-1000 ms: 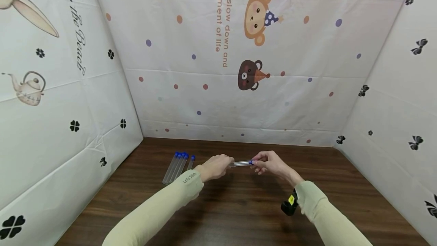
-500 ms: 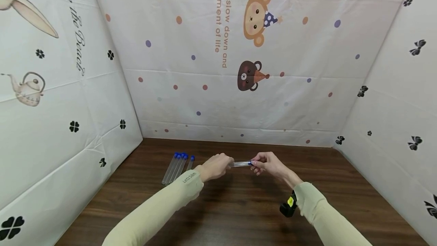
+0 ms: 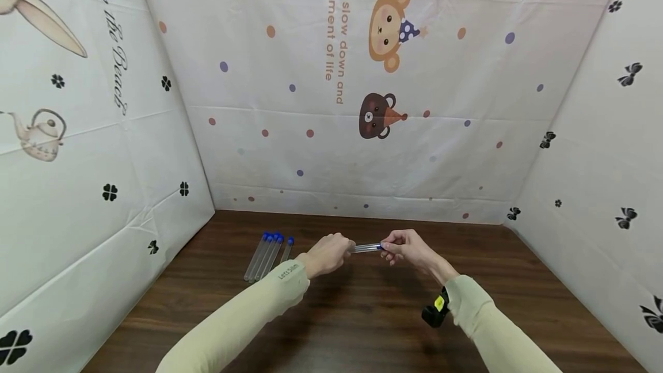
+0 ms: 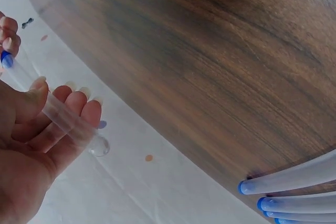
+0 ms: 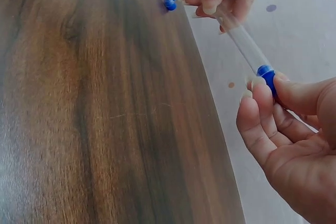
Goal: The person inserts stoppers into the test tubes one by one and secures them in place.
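A clear test tube with a blue stopper is held level between both hands above the table. My left hand grips the tube's body, thumb across it and fingers curled beneath; its rounded end pokes out past the fingers in the left wrist view. My right hand pinches the blue stopper between thumb and fingertips, and the stopper sits at the tube's mouth. The tube looks see-through, with no contents showing.
Several more blue-stoppered test tubes lie side by side on the dark wooden table, left of my left hand. One tube lies slightly apart from them. Printed white cloth walls enclose the back and both sides.
Both hands keep the same hold on the tube and stopper. The head view has shifted very slightly; nothing else visibly moves.
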`<state>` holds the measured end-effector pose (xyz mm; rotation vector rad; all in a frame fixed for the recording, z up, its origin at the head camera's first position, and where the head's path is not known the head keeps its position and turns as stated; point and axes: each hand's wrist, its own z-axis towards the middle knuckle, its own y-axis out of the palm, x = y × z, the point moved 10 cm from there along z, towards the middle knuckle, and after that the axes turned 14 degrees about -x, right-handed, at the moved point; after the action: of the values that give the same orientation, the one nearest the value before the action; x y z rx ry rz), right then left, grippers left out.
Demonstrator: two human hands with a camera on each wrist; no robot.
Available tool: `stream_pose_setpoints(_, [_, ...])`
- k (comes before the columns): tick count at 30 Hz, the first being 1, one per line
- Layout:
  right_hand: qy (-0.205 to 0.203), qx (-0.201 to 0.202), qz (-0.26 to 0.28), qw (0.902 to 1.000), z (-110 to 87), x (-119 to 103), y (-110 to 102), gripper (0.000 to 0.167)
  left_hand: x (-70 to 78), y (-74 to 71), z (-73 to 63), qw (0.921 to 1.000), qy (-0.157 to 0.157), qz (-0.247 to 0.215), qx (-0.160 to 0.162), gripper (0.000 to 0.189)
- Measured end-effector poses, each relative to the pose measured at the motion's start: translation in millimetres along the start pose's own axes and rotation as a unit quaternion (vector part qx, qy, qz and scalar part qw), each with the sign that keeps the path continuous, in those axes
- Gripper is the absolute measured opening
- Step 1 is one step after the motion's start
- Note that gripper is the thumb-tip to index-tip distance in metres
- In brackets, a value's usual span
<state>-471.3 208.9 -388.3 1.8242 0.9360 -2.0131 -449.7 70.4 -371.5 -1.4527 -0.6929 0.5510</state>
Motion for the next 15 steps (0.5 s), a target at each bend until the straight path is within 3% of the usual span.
stream_pose_setpoints(15, [0.008, -0.012, 0.046, 0.9988, -0.4, 2.9, -0.4, 0.021, 8.7, -3.3, 0.0, 0.9985, 0.004, 0.04, 0.036, 0.024])
